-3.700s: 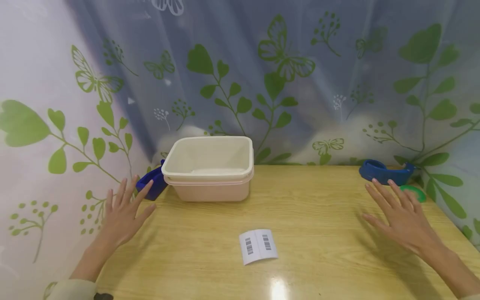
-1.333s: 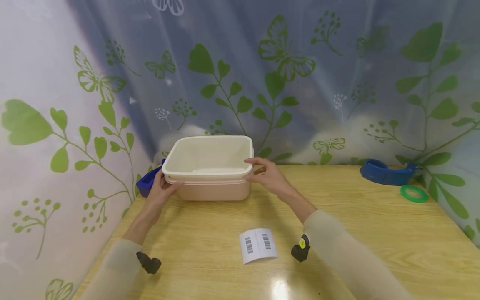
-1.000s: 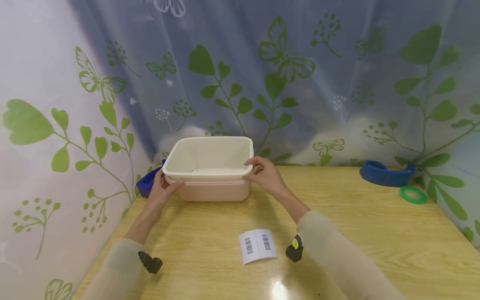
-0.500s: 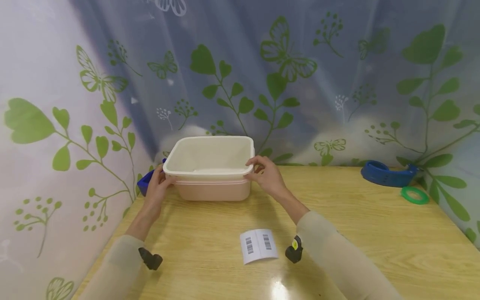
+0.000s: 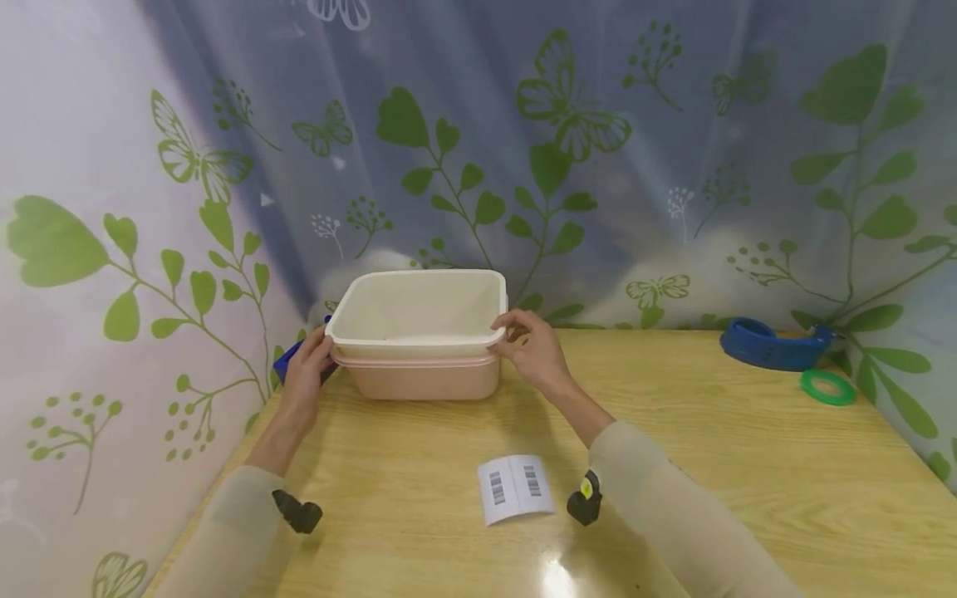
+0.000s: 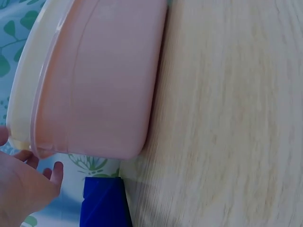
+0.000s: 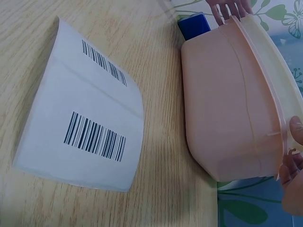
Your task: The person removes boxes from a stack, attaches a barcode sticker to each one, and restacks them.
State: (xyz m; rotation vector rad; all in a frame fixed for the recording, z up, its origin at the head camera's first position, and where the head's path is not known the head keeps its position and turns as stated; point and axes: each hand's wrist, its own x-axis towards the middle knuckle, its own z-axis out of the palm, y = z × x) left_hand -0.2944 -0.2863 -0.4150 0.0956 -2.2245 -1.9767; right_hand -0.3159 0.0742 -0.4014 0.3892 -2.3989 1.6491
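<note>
A cream-white bin (image 5: 419, 307) sits nested in a pink bin (image 5: 426, 382) at the table's back left. My left hand (image 5: 302, 374) grips the cream bin's rim at its front left corner; in the left wrist view that hand (image 6: 23, 187) has its thumb on the cream rim and fingertips beneath it. With thumb and fingers, my right hand (image 5: 534, 349) pinches the cream rim at the front right corner. The right wrist view shows the pink bin's side (image 7: 222, 99) resting on the table, and both hands at the rims.
A folded white paper with barcodes (image 5: 516, 490) lies on the wooden table (image 5: 419, 515) before the bins. Behind the left hand is a blue object (image 5: 284, 359). At the back right are a blue tape dispenser (image 5: 773, 349) and a green ring (image 5: 827, 387). A patterned curtain stands behind.
Both hands, earlier apart with fingers spread, have come to the bins. Over the last second the left hand has shifted up to the cream rim, its thumb leaving the pink bin's front.
</note>
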